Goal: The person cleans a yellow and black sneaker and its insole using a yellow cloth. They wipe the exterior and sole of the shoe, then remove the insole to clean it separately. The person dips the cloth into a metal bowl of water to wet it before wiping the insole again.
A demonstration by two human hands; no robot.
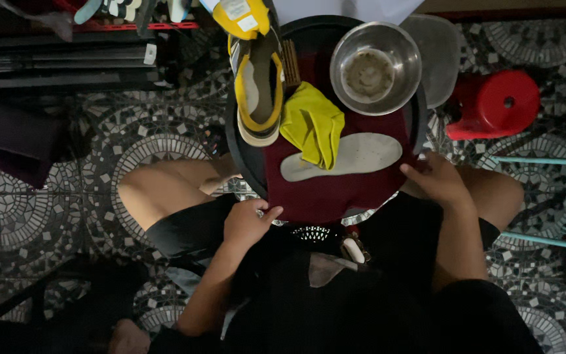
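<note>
Head view: left hand (249, 223) and right hand (437, 181) pinch dark red cloth (335, 190) at near corners; pale flat insole (342, 157) lies crosswise, nearer the right.

I see a dark red cloth (335, 190) spread flat over a round black tray (244, 157). My left hand (247, 223) pinches the near edge of the cloth on the left side. My right hand (440, 180) grips the cloth's edge on the right side, by the tray's rim. The near part of the cloth hangs a little over the tray's edge, between my two knees. The cloth looks smooth and plain, with no pattern.
</note>
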